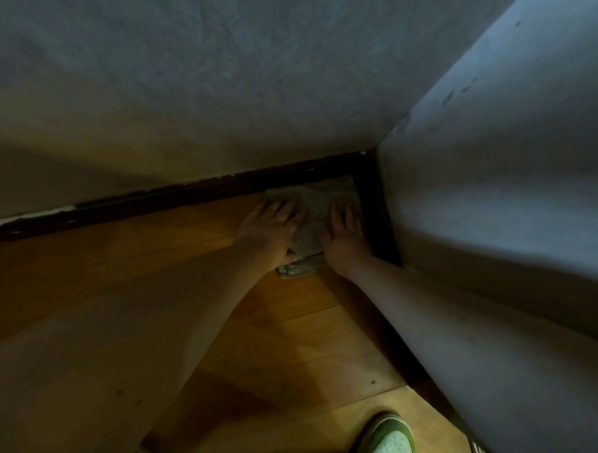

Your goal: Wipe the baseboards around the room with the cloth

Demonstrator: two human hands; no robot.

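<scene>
A grey-green folded cloth (pixel 313 210) lies on the wooden floor in the room's corner, its far edge against the dark baseboard (pixel 189 196) of the far wall. A second dark baseboard (pixel 382 213) runs along the right wall and meets the first at the corner. My left hand (pixel 274 221) presses flat on the cloth's left side with fingers spread. My right hand (pixel 345 228) presses flat on its right side, close to the right baseboard. The cloth's near folded edge shows between my wrists.
Textured pale walls (pixel 228 86) rise on the far and right sides and close off the corner. Wooden floor (pixel 117 269) extends to the left and toward me. My green shoe (pixel 389 442) stands at the bottom right beside the right wall.
</scene>
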